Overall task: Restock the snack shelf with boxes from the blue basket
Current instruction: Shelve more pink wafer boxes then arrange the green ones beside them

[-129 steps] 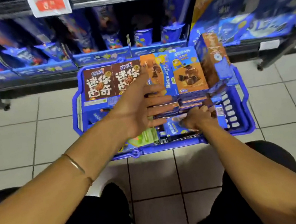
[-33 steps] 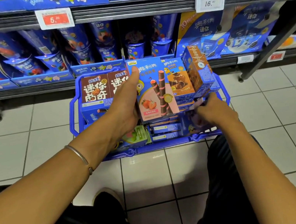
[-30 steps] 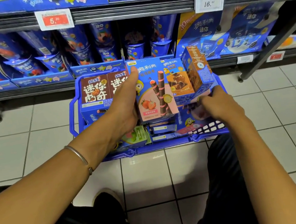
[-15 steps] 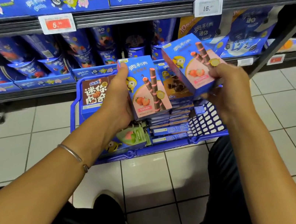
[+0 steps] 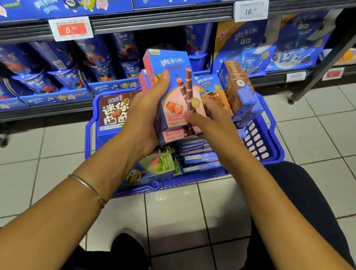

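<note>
A blue basket (image 5: pixel 275 142) sits on the tiled floor before the low snack shelf (image 5: pixel 51 108). Above it I hold two strawberry wafer-roll boxes (image 5: pixel 172 89) stacked face to face, upright. My left hand (image 5: pixel 144 119) grips the stack from the left, thumb across the front box. My right hand (image 5: pixel 207 118) pinches the stack's lower right corner. In the basket stand brown cookie boxes (image 5: pixel 114 112), orange chocolate boxes (image 5: pixel 235 88) and flat-stacked blue boxes (image 5: pixel 199 157).
The shelf holds blue snack cups (image 5: pixel 101 70) and large blue bags (image 5: pixel 274 44) at the right. Price tags (image 5: pixel 71 29) hang on the rail above. A slanted shelf leg (image 5: pixel 316 71) stands right of the basket. My knees are at the frame's bottom.
My right hand lifted a second strawberry box from the basket and brought it left against the box in my left hand. Both boxes now form one stack held higher.
</note>
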The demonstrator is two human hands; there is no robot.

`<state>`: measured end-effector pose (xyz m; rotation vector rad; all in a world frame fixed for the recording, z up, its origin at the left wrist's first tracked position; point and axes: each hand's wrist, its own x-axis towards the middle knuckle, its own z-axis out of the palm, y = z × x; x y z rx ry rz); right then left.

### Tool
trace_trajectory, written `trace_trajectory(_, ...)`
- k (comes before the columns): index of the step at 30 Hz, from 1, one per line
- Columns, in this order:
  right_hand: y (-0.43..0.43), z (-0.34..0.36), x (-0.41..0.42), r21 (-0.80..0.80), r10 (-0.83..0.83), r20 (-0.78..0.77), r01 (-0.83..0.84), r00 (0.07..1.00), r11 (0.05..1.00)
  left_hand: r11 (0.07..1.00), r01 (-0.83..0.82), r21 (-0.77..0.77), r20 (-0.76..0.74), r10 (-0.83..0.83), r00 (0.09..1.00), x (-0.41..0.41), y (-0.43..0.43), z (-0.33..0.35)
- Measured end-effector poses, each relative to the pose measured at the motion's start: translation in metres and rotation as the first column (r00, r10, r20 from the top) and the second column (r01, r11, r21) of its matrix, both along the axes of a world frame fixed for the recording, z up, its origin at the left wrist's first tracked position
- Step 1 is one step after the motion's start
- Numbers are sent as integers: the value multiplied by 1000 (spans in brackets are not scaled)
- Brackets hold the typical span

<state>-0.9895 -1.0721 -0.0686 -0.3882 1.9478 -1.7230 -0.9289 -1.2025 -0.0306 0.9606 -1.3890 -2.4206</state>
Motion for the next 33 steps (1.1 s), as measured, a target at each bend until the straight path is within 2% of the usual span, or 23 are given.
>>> trace_trajectory(4, 3, 0, 1, 47, 92, -112, -88, 989, 995, 1000, 2, -26, -10, -2, 1000, 3, -2, -3)
trace_trajectory(8, 10, -1, -2, 68, 170, -107, -163, 980, 984, 999, -21, -29, 2, 21, 1000, 5, -6, -5)
trace_trajectory(12, 26, -12, -19, 29, 9, 168, -14, 986, 999, 998, -53, 35, -2, 53, 999, 5, -12, 1)
trace_trajectory(14, 36, -29, -30, 187, -60, 115, 38, 992, 982, 996, -70, 57, -1, 70, 998, 5, -15, 4)
trace_trajectory(15, 40, -40, -36, 297, -44, 51, 27, 998, 954, 995, -74, 65, -2, 75, 997, 5, -16, 4)
trace_trajectory(17, 45, -64, -49, 535, 107, -19, -81, 994, 841, 995, -72, 75, 6, 71, 997, 5, -17, 4)
trace_trajectory(19, 46, -85, -60, 742, 292, 25, -213, 956, 635, 995, -59, 84, 15, 58, 998, 5, -17, 3)
trace_trajectory(22, 39, -108, -73, 862, 398, 158, -323, 904, 391, 996, -46, 79, 27, 44, 999, 6, -16, 1)
trace_trajectory(25, 35, -127, -79, 873, 417, 329, -441, 847, 208, 997, -31, 75, 28, 29, 999, 6, -15, 0)
trace_trajectory(30, 29, -146, -84, 850, 470, 398, -509, 788, 134, 997, -26, 76, 13, 25, 1000, 7, -16, 2)
trace_trajectory(33, 26, -154, -87, 827, 465, 412, -536, 784, 171, 996, -28, 88, 12, 28, 1000, 7, -16, 2)
